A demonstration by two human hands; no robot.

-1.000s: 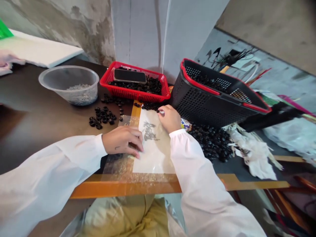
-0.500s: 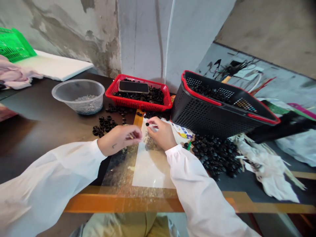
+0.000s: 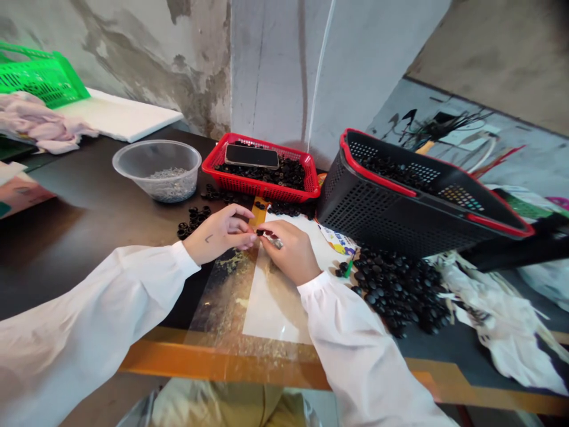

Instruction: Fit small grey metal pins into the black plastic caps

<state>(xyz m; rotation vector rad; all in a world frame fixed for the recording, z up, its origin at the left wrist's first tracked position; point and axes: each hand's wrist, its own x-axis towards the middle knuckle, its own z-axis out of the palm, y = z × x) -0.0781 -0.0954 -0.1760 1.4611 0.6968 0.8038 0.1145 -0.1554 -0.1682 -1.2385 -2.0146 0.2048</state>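
From the head camera, the two hands meet above a sheet of white paper (image 3: 276, 310) on a dark table (image 3: 91, 222). The right hand (image 3: 284, 252) has its fingers drawn together, pinching a small black button (image 3: 261, 232) at the fingertips, with a small silver bit (image 3: 276, 242) just behind it, against the fingers. The button sits between the hands, held by the right and just beside the left hand's fingertips, but it is too small to show a clear long axis. The left hand (image 3: 217, 235) lies curled, its fingers reaching toward the right; whether it holds anything cannot be told. Loose buttons (image 3: 193, 218) lie beyond the left hand. A red basket (image 3: 275, 193) holding more buttons and a phone (image 3: 251, 156) stands ahead, and a black basket (image 3: 377, 225) tilts to the right, above a heap of buttons (image 3: 400, 290).
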